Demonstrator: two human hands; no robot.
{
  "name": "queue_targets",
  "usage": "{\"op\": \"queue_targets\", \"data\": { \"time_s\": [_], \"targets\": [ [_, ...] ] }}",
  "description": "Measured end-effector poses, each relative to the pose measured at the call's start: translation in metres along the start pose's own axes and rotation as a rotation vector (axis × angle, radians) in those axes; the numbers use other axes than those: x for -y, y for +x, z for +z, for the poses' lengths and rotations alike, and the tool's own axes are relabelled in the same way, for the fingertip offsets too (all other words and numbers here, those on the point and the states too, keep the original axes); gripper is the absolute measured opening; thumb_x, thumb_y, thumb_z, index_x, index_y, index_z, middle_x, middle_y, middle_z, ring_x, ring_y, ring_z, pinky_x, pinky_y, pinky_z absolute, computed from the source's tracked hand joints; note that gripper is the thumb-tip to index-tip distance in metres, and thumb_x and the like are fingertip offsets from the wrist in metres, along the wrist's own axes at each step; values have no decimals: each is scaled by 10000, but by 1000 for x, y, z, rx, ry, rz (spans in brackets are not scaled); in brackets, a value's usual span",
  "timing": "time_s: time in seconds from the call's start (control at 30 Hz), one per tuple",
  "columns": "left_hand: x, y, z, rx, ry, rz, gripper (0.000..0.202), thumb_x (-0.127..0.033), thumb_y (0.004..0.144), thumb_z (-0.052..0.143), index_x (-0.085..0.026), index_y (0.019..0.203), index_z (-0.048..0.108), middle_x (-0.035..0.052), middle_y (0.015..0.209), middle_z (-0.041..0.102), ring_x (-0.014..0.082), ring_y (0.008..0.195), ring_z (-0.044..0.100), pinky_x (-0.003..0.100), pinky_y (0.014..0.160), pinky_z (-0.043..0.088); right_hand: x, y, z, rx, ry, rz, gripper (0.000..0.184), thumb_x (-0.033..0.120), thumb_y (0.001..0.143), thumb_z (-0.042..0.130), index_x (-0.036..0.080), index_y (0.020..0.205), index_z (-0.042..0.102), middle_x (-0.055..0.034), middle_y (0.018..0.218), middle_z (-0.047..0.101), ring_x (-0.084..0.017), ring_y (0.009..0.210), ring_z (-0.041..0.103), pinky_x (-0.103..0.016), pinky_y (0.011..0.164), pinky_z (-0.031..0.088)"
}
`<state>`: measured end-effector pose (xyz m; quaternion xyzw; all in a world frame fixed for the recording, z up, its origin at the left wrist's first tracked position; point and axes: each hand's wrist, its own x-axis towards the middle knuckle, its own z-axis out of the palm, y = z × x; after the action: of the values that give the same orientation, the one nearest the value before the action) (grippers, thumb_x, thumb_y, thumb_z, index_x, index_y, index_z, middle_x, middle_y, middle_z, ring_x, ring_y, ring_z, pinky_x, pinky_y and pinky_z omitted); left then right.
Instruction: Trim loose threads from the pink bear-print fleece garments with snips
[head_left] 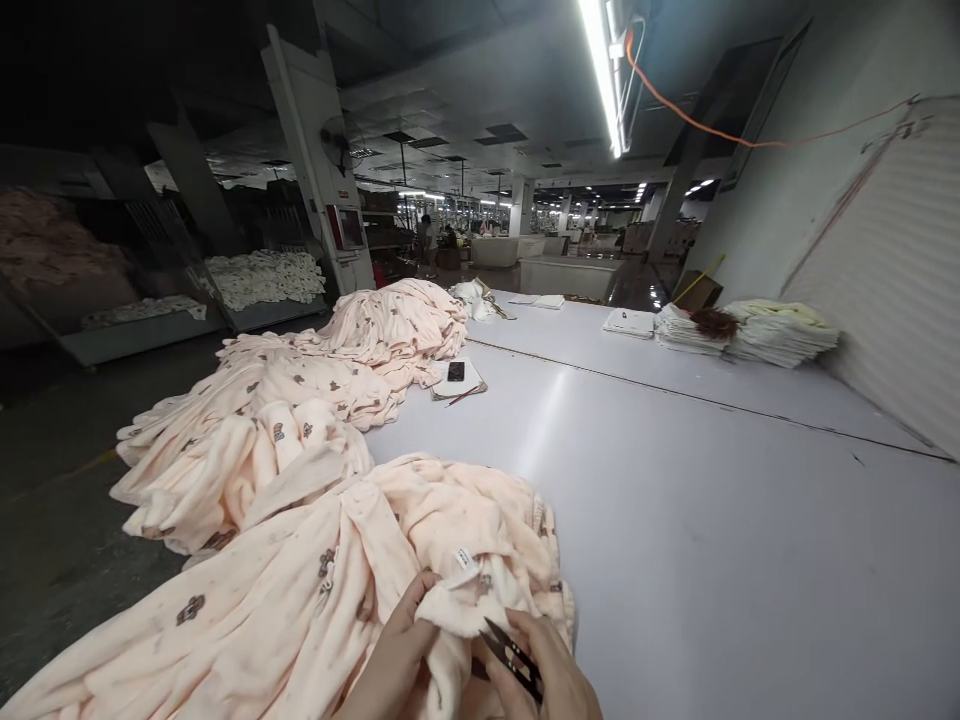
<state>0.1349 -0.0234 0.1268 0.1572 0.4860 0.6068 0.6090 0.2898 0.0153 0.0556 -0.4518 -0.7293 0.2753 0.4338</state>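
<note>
A peach fleece garment (pixel 277 590) with small brown motifs is spread over the table's near left part. My left hand (pixel 401 645) is closed on a fold of it, thumb on top, close to a small white label (pixel 464 558). Black thread snips (pixel 510 655) lie in my right hand (pixel 551 665), its fingers curled round them. The snips' blades are apart and point up and left, beside the pale edge of the fleece. The lower part of both hands is cut off by the frame.
More peach garments (pixel 300 375) are heaped along the table's left side. On the white table (pixel 720 540) lie a phone (pixel 456 371) on paper, a pencil (pixel 466 396) and folded cloth stacks (pixel 784 332). Bins of pale fabric (pixel 264 278) stand at left; a wall (pixel 892 250) borders the right.
</note>
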Motion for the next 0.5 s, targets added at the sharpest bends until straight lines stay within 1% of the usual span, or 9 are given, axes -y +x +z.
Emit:
{"op": "queue_targets", "data": {
  "time_s": [0.07,0.13,0.2,0.27,0.33,0.4,0.5],
  "targets": [
    [0,-2,1,16,-62,-4,302,-202,607,710,-235,874,573,-33,709,673,152,626,601,206,545,396,10,8,-1,4,19,-58,351,539,856,445,281,977,649,-26,868,687,-163,684,700,-204,559,546],
    [0,-4,1,33,-100,2,320,-211,577,751,-220,852,587,9,804,702,194,718,647,243,607,448,18,15,-3,37,-33,-118,364,518,892,397,281,967,663,-31,857,670,-163,676,700,-207,537,540],
    [1,-7,2,14,-147,27,308,-234,578,763,-213,829,586,35,853,710,219,765,669,274,653,479,24,21,-8,41,-142,-188,358,482,905,388,274,993,666,-50,906,667,-183,684,699,-236,524,532],
    [4,-10,5,-25,-195,46,304,-260,581,769,-214,812,577,47,870,711,234,779,681,306,689,499,28,24,-12,15,-268,-279,337,435,905,404,271,1048,661,-70,968,674,-210,690,691,-277,538,523],
    [6,-12,10,-56,-240,65,328,-274,559,785,-219,797,566,51,868,711,252,783,687,335,700,514,30,27,-14,33,-317,-350,317,405,900,429,273,1080,653,-72,966,683,-218,683,679,-293,556,517],
    [7,-14,14,-56,-278,75,346,-288,544,798,-222,791,564,55,863,708,273,785,689,359,687,523,31,30,-13,114,-254,-363,303,396,900,431,271,1063,653,-62,922,681,-209,690,671,-283,579,522],
    [9,-15,15,-38,-311,89,325,-286,560,797,-217,785,572,65,858,702,283,778,686,366,662,523,29,35,-8,238,-89,-320,277,362,907,426,260,1011,662,-43,876,670,-186,748,675,-243,628,535]
  ]
}}
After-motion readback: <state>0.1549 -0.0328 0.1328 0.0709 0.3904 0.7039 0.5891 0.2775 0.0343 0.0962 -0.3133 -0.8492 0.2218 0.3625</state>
